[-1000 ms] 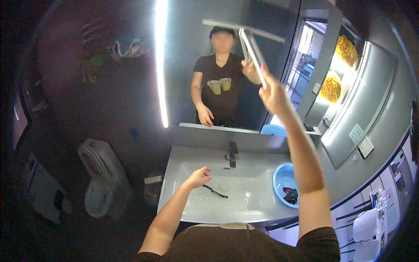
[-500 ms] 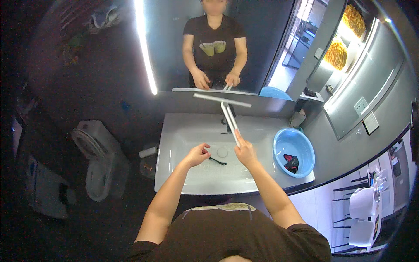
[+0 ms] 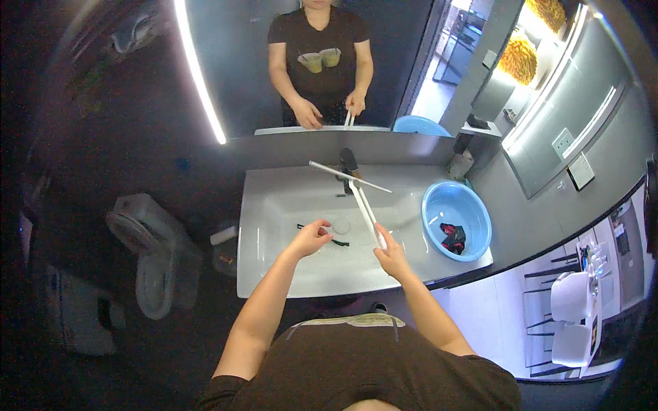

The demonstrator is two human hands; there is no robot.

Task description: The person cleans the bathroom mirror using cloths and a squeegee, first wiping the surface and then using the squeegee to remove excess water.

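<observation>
My right hand is closed around the handle of a white squeegee. Its long, thin blade slants over the sink, in front of the dark faucet. My left hand hovers above the basin of the white sink, fingers loosely bent and apart, with nothing seen in them. A thin dark strip shows in the basin just beyond these fingertips, and another small dark bit shows on the hand's other side. Whether they are one piece cannot be told, as my hand covers the middle. The pale round drain lies nearby.
A light-blue basin with dark and red cloth stands on the sink's right end. Behind the sink, a large mirror reflects my arms. A toilet is at the left; white chairs stand far right.
The squeegee has come down and toward me, from the mirror's lower edge to over the sink, its blade tilting more. My left hand has moved slightly. The whole view has shifted a little.
</observation>
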